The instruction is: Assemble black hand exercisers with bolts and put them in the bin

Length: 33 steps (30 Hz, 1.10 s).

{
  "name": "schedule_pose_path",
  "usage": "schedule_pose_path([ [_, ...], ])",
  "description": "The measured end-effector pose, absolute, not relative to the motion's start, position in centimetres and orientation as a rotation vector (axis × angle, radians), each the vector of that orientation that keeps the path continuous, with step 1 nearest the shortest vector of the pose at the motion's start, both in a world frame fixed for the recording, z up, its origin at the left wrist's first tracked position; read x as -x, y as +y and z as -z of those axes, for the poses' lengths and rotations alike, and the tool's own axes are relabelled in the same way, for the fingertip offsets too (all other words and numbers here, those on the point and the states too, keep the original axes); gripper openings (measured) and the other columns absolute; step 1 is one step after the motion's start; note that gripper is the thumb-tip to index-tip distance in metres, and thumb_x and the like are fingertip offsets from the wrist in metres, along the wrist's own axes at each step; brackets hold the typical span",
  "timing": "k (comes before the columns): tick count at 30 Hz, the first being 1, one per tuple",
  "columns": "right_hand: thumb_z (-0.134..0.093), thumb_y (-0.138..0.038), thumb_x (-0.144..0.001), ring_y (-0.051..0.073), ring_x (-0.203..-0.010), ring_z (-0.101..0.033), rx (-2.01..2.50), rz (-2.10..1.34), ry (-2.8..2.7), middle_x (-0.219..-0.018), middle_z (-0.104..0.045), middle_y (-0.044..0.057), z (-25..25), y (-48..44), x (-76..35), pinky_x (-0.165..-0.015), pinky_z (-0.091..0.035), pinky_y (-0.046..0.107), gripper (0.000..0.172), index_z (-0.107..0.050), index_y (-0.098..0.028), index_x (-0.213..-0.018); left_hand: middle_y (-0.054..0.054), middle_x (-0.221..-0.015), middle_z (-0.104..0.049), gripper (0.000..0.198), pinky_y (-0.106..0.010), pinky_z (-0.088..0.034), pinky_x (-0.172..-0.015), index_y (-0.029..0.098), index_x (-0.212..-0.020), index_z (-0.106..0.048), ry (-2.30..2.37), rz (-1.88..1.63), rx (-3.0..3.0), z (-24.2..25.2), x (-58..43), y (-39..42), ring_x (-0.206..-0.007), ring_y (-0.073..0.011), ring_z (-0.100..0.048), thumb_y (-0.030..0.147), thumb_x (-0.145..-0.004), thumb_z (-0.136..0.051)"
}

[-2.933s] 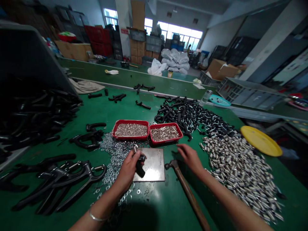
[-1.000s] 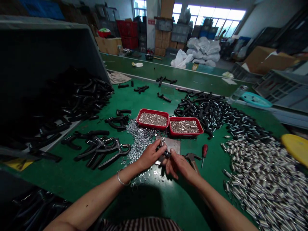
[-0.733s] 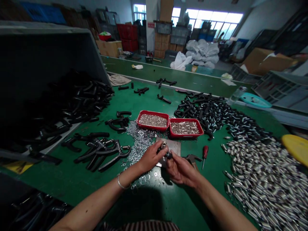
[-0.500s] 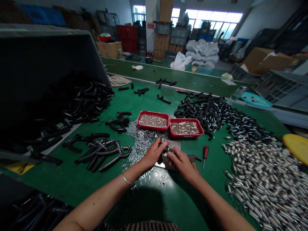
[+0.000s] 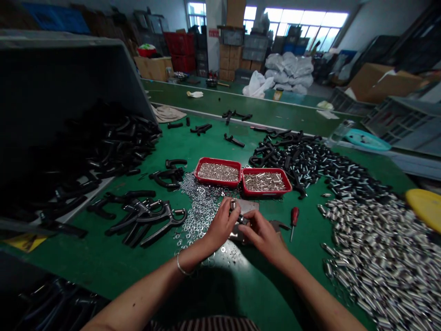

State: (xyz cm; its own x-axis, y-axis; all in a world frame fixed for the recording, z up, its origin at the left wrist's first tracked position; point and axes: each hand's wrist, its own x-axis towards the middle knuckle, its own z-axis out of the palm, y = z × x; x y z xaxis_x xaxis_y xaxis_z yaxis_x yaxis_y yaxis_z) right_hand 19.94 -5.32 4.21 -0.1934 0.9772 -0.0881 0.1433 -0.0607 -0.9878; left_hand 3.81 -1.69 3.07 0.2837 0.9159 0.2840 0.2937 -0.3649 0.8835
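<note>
Over a small metal plate [image 5: 251, 208], my left hand [image 5: 222, 223] is closed around a silvery spring [image 5: 233, 204], its top end showing above the fingers. My right hand [image 5: 264, 233] pinches a small dark piece [image 5: 242, 220] that lines up with the spring; my fingers hide where the two meet. Just right of my right hand lies a hammer [image 5: 279, 225], its handle partly covered. A red-handled screwdriver [image 5: 294, 217] rests farther right. Loose washers [image 5: 200, 211] spread beside my left hand.
Two red trays [image 5: 218, 181] [image 5: 267, 193] of small metal parts stand beyond my hands. Black hand-grip frames [image 5: 148, 218] lie left, with more in a large grey bin [image 5: 136, 73]. Heaped springs [image 5: 382, 257] and black parts with metal pins [image 5: 310, 161] cover the right side.
My left fingers have come further up around the spring, and my right fingers have shifted slightly on the dark piece. The view has tilted a little.
</note>
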Motion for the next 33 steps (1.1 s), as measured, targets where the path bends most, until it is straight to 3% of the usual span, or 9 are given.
schedule_pose_path([
  [2, -0.065, -0.055, -0.083, 0.011, -0.052, -0.053, 1.316, -1.323, -1.444, -0.07, -0.057, -0.003, -4.2, -5.7, -19.7, -0.049, -0.042, 0.023, 0.036, -0.055, -0.02, -0.089, -0.007, -0.099, -0.053, 0.018, -0.036, -0.043, -0.093, 0.019, -0.099, -0.05, 1.149, -1.103, -1.789, -2.9, -3.8, -1.7, -0.098, -0.0197, -0.052, 0.029, -0.1, -0.034],
  [5, -0.032, -0.063, -0.096, 0.009, -0.036, -0.039, 1.239, -1.705, -1.335, -0.054, -0.048, -0.005, -3.8, -6.1, -19.6, -0.038, -0.034, 0.023, 0.051, -0.054, -0.019, -0.083, -0.009, -0.105, -0.052, 0.011, -0.036, -0.043, -0.095, 0.019, -0.098, -0.05, 1.024, -1.068, -1.996, -2.7, -3.7, -1.9, -0.102, -0.0202, -0.052, 0.025, -0.097, -0.041],
  [10, -0.059, -0.054, -0.088, 0.01, -0.053, -0.05, 1.216, -1.473, -1.334, -0.072, -0.058, -0.003, -3.0, -6.7, -19.5, -0.051, -0.044, 0.022, 0.034, -0.055, -0.02, -0.091, -0.007, -0.101, -0.051, 0.013, -0.036, -0.043, -0.095, 0.02, -0.101, -0.047, 1.095, -1.154, -1.961, -2.7, -3.8, -2.5, -0.101, -0.0192, -0.051, 0.023, -0.1, -0.034],
  [13, -0.035, -0.062, -0.096, 0.009, -0.038, -0.037, 1.142, -1.716, -1.315, -0.057, -0.049, -0.006, -3.2, -7.2, -19.7, -0.041, -0.038, 0.022, 0.048, -0.055, -0.02, -0.085, -0.008, -0.104, -0.05, 0.008, -0.036, -0.043, -0.095, 0.02, -0.099, -0.047, 0.986, -1.116, -2.101, -2.9, -3.6, -2.7, -0.102, -0.0194, -0.051, 0.021, -0.098, -0.039],
  [15, -0.025, -0.062, -0.098, 0.009, -0.037, -0.04, 1.139, -1.769, -1.371, -0.059, -0.054, -0.003, -3.7, -7.3, -20.0, -0.041, -0.039, 0.023, 0.055, -0.057, -0.018, -0.089, -0.009, -0.107, -0.05, 0.008, -0.036, -0.043, -0.096, 0.02, -0.1, -0.048, 0.919, -1.025, -2.18, -3.1, -3.5, -2.4, -0.103, -0.02, -0.051, 0.02, -0.096, -0.041],
  [20, -0.051, -0.049, -0.095, 0.018, -0.078, -0.063, 1.494, -1.041, -1.666, -0.092, -0.069, 0.004, -4.1, -7.4, -21.8, -0.072, -0.048, 0.029, 0.033, -0.062, -0.022, -0.11, -0.009, -0.105, -0.053, 0.011, -0.041, -0.042, -0.096, 0.018, -0.097, -0.054, 0.951, -0.582, -2.393, -2.6, -4.9, 0.6, -0.104, -0.0241, -0.05, 0.02, -0.093, -0.044],
  [24, -0.042, -0.045, -0.099, 0.017, -0.065, -0.062, 1.533, -1.12, -1.759, -0.077, -0.068, 0.002, -2.3, -9.5, -24.1, -0.064, -0.049, 0.029, 0.034, -0.066, -0.021, -0.096, -0.01, -0.104, -0.056, 0.012, -0.042, -0.041, -0.093, 0.016, -0.092, -0.06, 0.835, -0.147, -2.629, -2.1, -6.7, 3.8, -0.1, -0.0265, -0.051, 0.027, -0.087, -0.058],
  [28, -0.043, -0.04, -0.099, 0.021, -0.086, -0.065, 1.646, -0.833, -1.727, -0.093, -0.069, 0.006, -0.6, -13.8, -27.5, -0.079, -0.052, 0.035, 0.028, -0.066, -0.022, -0.099, -0.011, -0.105, -0.058, 0.02, -0.04, -0.039, -0.087, 0.018, -0.099, -0.063, 0.894, -0.278, -2.753, -3.5, -8.4, 7.3, -0.099, -0.0274, -0.051, 0.033, -0.092, -0.053],
  [33, -0.052, -0.037, -0.095, 0.028, -0.103, -0.06, 1.884, -0.369, -1.777, -0.112, -0.063, 0.01, 0.8, -17.4, -30.5, -0.092, -0.049, 0.046, 0.029, -0.061, -0.026, -0.119, -0.016, -0.098, -0.065, 0.021, -0.043, -0.034, -0.089, 0.013, -0.092, -0.07, 1.111, -0.278, -2.856, -4.8, -12.1, 12.7, -0.103, -0.0304, -0.053, 0.012, -0.089, -0.049],
])
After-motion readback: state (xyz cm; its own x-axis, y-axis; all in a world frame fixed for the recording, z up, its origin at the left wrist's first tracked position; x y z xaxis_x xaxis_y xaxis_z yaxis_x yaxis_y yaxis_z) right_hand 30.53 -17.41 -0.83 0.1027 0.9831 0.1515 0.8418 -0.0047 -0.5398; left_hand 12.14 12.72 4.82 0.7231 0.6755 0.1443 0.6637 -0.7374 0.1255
